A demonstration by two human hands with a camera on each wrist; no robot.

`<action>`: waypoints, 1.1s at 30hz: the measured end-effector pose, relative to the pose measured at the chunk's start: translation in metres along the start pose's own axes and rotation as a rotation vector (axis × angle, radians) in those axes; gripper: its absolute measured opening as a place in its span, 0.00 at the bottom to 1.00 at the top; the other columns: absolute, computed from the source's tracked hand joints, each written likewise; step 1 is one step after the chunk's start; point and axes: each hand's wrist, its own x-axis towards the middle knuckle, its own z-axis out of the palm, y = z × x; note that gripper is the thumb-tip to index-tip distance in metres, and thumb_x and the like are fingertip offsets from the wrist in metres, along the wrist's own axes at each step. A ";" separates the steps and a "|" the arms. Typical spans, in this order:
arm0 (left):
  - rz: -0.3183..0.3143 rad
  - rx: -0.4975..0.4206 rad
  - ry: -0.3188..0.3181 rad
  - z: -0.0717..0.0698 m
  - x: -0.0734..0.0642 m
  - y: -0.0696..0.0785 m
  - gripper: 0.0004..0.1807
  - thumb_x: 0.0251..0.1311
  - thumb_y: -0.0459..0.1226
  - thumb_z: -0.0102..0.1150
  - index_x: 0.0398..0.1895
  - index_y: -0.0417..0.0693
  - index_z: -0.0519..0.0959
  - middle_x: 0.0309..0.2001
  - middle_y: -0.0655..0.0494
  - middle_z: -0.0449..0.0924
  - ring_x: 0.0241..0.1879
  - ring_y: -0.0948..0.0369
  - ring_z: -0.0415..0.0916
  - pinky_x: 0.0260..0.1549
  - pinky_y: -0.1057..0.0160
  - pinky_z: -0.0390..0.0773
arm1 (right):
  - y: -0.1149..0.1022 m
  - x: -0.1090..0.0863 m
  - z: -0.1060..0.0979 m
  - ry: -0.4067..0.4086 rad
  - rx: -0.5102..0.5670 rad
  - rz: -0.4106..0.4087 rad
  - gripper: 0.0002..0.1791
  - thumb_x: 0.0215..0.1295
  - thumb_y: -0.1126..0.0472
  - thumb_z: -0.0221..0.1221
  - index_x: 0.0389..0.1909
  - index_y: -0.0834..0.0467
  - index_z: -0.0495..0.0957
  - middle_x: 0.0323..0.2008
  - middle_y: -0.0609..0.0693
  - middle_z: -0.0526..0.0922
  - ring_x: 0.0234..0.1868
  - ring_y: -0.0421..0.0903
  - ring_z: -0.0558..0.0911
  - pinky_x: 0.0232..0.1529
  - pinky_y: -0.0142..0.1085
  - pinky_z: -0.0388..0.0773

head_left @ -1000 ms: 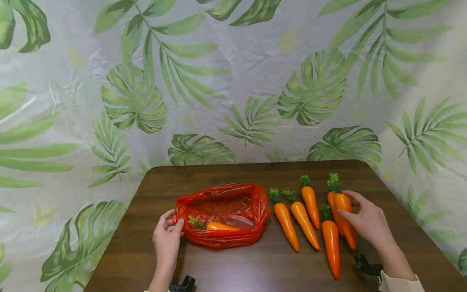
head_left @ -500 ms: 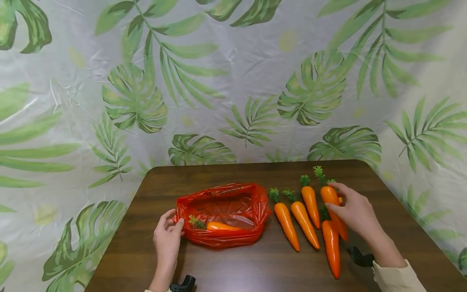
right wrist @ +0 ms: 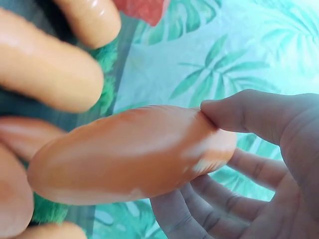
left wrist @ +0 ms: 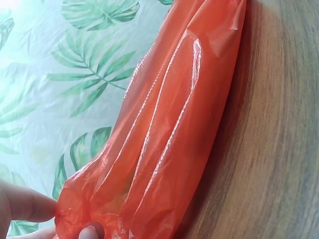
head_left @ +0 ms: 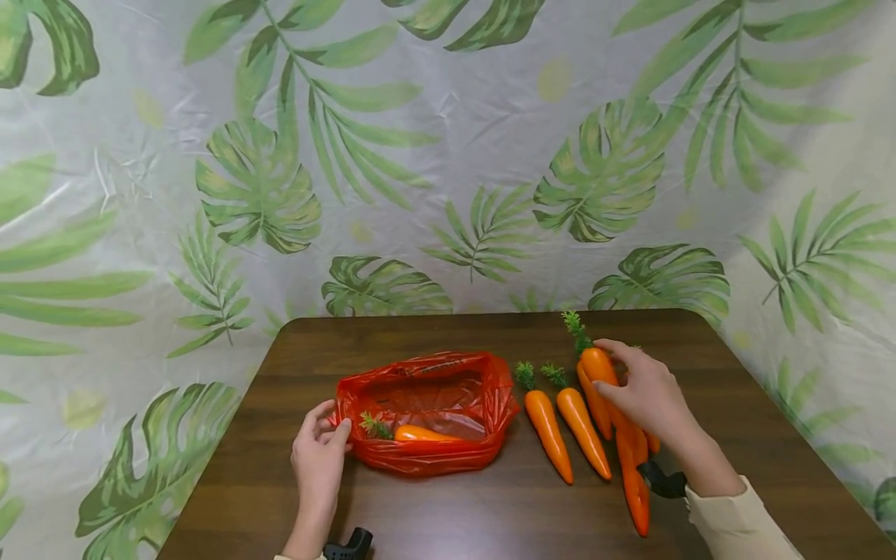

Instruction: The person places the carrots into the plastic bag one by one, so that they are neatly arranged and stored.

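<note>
A red plastic bag [head_left: 434, 460] lies with its mouth spread, and one orange carrot [head_left: 423, 433] with a green top is inside. My left hand [head_left: 316, 459] pinches the bag's left rim; in the left wrist view thumb and finger grip the gathered red plastic [left wrist: 164, 124]. Above the other carrots, my right hand [head_left: 649, 393] holds a carrot [head_left: 597, 365] between thumb and fingers near its leafy end. The right wrist view shows that carrot [right wrist: 124, 157] held up close. Two carrots [head_left: 549, 435] [head_left: 584, 432] lie right of the bag; others are partly hidden beneath the held one.
The brown wooden table [head_left: 448, 509] carries everything, with a leaf-patterned curtain [head_left: 483, 155] hanging behind its far edge. A black strap piece [head_left: 350, 544] sits at the left wrist and another [head_left: 661, 480] at the right.
My right hand has moved left with the carrot, from the right end of the row to above the middle carrots. The left hand and bag have stayed put.
</note>
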 end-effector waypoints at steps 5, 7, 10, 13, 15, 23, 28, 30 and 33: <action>0.003 0.003 0.000 0.000 0.000 0.001 0.22 0.64 0.32 0.65 0.61 0.49 0.77 0.40 0.44 0.79 0.32 0.59 0.80 0.29 0.63 0.85 | -0.014 0.007 0.007 -0.012 0.010 -0.027 0.35 0.60 0.59 0.70 0.69 0.54 0.71 0.53 0.60 0.82 0.37 0.51 0.85 0.34 0.47 0.80; 0.005 0.003 0.002 0.000 0.000 0.002 0.22 0.64 0.32 0.65 0.61 0.49 0.77 0.41 0.44 0.79 0.32 0.58 0.80 0.29 0.63 0.85 | -0.020 0.010 0.010 -0.019 0.012 -0.033 0.35 0.61 0.58 0.70 0.69 0.53 0.71 0.53 0.60 0.81 0.37 0.51 0.85 0.34 0.46 0.80; 0.004 0.003 0.006 0.000 0.000 0.002 0.22 0.64 0.31 0.65 0.61 0.48 0.77 0.41 0.44 0.79 0.32 0.58 0.80 0.29 0.62 0.85 | -0.029 0.014 0.013 -0.036 0.028 -0.035 0.34 0.61 0.57 0.70 0.69 0.52 0.71 0.54 0.60 0.80 0.36 0.50 0.85 0.32 0.43 0.80; 0.005 0.003 0.006 0.001 0.000 0.002 0.22 0.64 0.31 0.65 0.61 0.48 0.77 0.40 0.44 0.80 0.32 0.58 0.80 0.29 0.62 0.85 | -0.038 0.016 0.016 -0.045 0.043 -0.041 0.34 0.61 0.57 0.70 0.69 0.51 0.71 0.54 0.59 0.80 0.35 0.49 0.85 0.31 0.42 0.81; 0.007 0.003 0.006 0.001 0.000 0.002 0.22 0.64 0.31 0.65 0.61 0.48 0.77 0.40 0.44 0.79 0.31 0.58 0.80 0.29 0.61 0.85 | -0.044 0.018 0.017 -0.043 0.039 -0.050 0.34 0.61 0.57 0.70 0.69 0.51 0.71 0.54 0.58 0.80 0.35 0.48 0.84 0.32 0.42 0.80; -0.001 0.011 0.003 0.001 0.001 0.001 0.22 0.64 0.32 0.65 0.61 0.50 0.77 0.40 0.45 0.79 0.32 0.57 0.80 0.29 0.63 0.85 | -0.063 0.027 0.025 -0.036 0.031 -0.087 0.34 0.60 0.56 0.71 0.68 0.47 0.72 0.51 0.52 0.81 0.37 0.47 0.82 0.32 0.41 0.78; -0.005 0.010 -0.001 0.001 0.001 0.000 0.22 0.64 0.32 0.65 0.62 0.50 0.77 0.41 0.45 0.79 0.33 0.57 0.80 0.29 0.63 0.85 | -0.075 0.031 0.031 -0.040 0.027 -0.104 0.34 0.60 0.56 0.72 0.68 0.45 0.72 0.50 0.50 0.81 0.40 0.48 0.83 0.33 0.41 0.78; -0.006 0.008 -0.003 0.001 0.001 0.000 0.22 0.64 0.32 0.65 0.62 0.50 0.77 0.41 0.45 0.79 0.33 0.57 0.80 0.29 0.63 0.85 | -0.080 0.034 0.034 -0.041 0.038 -0.110 0.34 0.59 0.57 0.72 0.67 0.45 0.72 0.50 0.49 0.82 0.39 0.47 0.83 0.32 0.41 0.78; -0.006 0.003 -0.004 0.000 0.001 0.000 0.22 0.64 0.32 0.65 0.62 0.50 0.77 0.41 0.44 0.79 0.33 0.57 0.80 0.29 0.63 0.85 | -0.088 0.037 0.038 -0.050 0.066 -0.128 0.34 0.59 0.59 0.72 0.67 0.45 0.72 0.50 0.49 0.82 0.36 0.45 0.83 0.31 0.40 0.78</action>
